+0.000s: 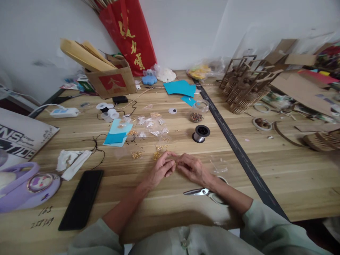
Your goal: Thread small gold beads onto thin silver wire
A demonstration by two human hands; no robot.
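Note:
My left hand point(164, 166) and my right hand point(192, 168) meet fingertip to fingertip above the wooden table. Both are closed in a pinch, and whatever lies between the fingers is too small to make out. Just beyond the left hand sit small gold findings point(157, 155) and a heap of gold beads point(136, 154). Farther back lie little bags of silver findings point(155, 131). A spool of clear thread point(201, 134) stands beyond the right hand. Under my right forearm rest scissors point(203, 191), their handles partly covered.
A black phone point(81, 200) and a purple bag-like item point(29, 187) are at the left. Blue cards point(179, 88), a jar of beads point(197, 116) and bamboo baskets point(239, 88) stand farther back. A dark strip point(233, 148) crosses the table at right.

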